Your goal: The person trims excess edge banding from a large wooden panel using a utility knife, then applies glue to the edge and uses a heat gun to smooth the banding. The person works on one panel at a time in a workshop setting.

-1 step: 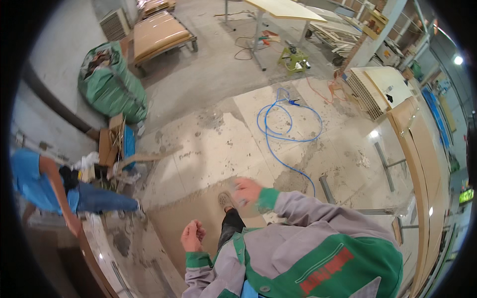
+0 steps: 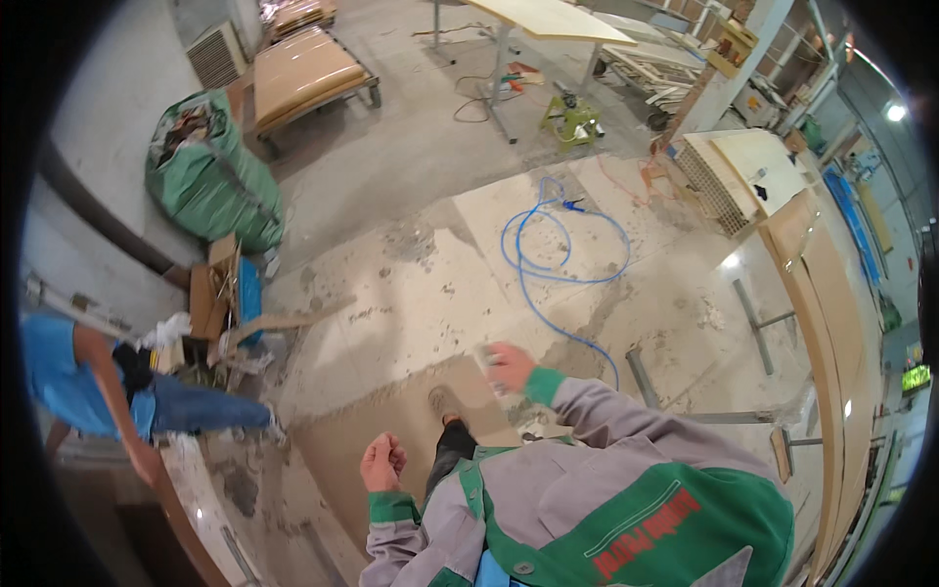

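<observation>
The wearer's grey and green jacket (image 2: pixel 587 489) fills the lower edge, with both forearms reaching forward out of it. The left hand (image 2: pixel 382 462) is raised in front of the body, its fingers curled into a loose fist; no thing shows in it. The right hand (image 2: pixel 510 369) is held farther forward, and its fingers are too blurred to tell whether they are open or grip anything. Beneath and between the hands in this view lies a flat brown patch (image 2: pixel 337 452) on the floor, with the wearer's brown shoe (image 2: pixel 442 399) over it. To the left, a person in a blue shirt (image 2: pixel 51 367) leans with one arm lowered. To the right, metal legs (image 2: pixel 753 328) lie on the stained floor near long brown boards (image 2: pixel 836 362). Beyond the right hand, a blue hose (image 2: pixel 626 256) lies in loose loops on pale tiles. Farther off, a stuffed green sack (image 2: pixel 220 186) stands by the left wall, a green machine (image 2: pixel 572 122) sits on the concrete, and a cart (image 2: pixel 308 76) bears a wrapped tan stack near a pale-topped table (image 2: pixel 553 22).
</observation>
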`<state>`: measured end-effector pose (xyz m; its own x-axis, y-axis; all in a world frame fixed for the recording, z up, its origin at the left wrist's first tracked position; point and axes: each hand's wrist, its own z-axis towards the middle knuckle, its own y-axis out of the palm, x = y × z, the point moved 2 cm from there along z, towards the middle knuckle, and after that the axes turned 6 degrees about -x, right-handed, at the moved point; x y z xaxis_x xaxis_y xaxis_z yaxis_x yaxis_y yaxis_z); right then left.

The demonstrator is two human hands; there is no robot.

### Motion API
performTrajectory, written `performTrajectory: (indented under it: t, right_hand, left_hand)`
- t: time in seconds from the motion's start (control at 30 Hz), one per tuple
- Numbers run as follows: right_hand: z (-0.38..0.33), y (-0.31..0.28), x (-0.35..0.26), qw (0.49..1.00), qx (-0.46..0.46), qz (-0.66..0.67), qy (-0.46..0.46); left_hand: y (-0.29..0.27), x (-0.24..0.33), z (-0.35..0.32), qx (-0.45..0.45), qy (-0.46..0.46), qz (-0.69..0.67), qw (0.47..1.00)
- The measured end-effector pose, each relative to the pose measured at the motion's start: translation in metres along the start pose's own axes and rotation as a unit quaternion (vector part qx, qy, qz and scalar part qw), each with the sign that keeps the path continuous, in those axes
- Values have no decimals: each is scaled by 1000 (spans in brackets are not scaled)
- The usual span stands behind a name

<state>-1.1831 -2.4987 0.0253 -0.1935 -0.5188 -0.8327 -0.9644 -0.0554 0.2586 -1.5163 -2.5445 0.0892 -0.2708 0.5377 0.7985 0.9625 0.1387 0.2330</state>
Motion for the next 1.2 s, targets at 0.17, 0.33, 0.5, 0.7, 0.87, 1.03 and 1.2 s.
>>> performTrajectory:
  t: [0.17, 0.33, 0.5, 0.7, 0.87, 1.03, 1.2]
  right_hand:
    - [-113, -231, 84, 748, 391, -417, 336]
    - [-232, -240, 144, 658, 26, -513, 550]
    - [-142, -197, 135, 717, 92, -367, 585]
    - [150, -313, -19, 769, 261, -468, 348]
    - [390, -437, -295, 849, 388, -341, 112]
    - [558, -489, -482, 852, 411, -322, -45]
    - [639, -536, -502, 864, 384, -326, -22]
  left_hand:
    - [61, 69, 163, -90, -31, 97, 991]
    - [158, 154, 300, -203, 21, 180, 962]
    - [256, 187, 426, -239, -28, 248, 939]
    - [380, 223, 527, -243, -57, 207, 946]
    - [459, 284, 620, -249, -18, 234, 939]
    - [498, 342, 749, -183, -12, 204, 962]
    - [554, 409, 928, -191, -29, 275, 942]
